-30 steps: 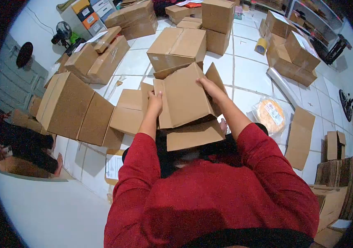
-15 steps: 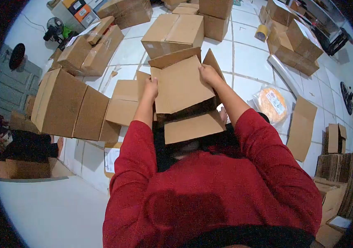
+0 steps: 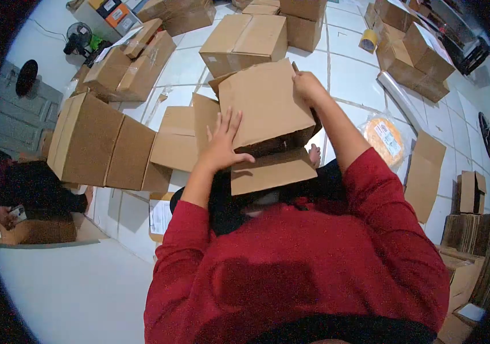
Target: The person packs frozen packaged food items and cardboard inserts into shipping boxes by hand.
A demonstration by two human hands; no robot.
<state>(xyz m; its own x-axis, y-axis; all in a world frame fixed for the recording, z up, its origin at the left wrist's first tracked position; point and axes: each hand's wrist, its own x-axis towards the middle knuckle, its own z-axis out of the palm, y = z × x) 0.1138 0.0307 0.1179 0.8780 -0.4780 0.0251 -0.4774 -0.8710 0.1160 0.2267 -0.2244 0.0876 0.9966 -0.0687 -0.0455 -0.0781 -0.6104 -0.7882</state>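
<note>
In front of me is a cardboard box (image 3: 268, 106), a broad panel covering its top and the near flap (image 3: 273, 174) folded outward toward my lap. A dark gap shows between the panel and that flap. My left hand (image 3: 222, 140) lies with fingers spread on the box's left near edge, beside a raised left flap (image 3: 203, 112). My right hand (image 3: 309, 89) has its fingers curled around the far right corner, where a flap edge sticks up. The inside of the box is mostly hidden.
Closed cartons (image 3: 244, 40) stand beyond the box, and tall cartons (image 3: 90, 140) to the left. On the right lie a wrapped orange roll (image 3: 384, 137), a plastic film roll (image 3: 401, 100) and a cardboard sheet (image 3: 426, 175). Another person's hand (image 3: 5, 217) holds a phone at far left.
The top panel has come down flatter over the box. My left hand has released its edge and moved nearer me, fingers spreading. My right hand has shifted slightly farther out and right.
</note>
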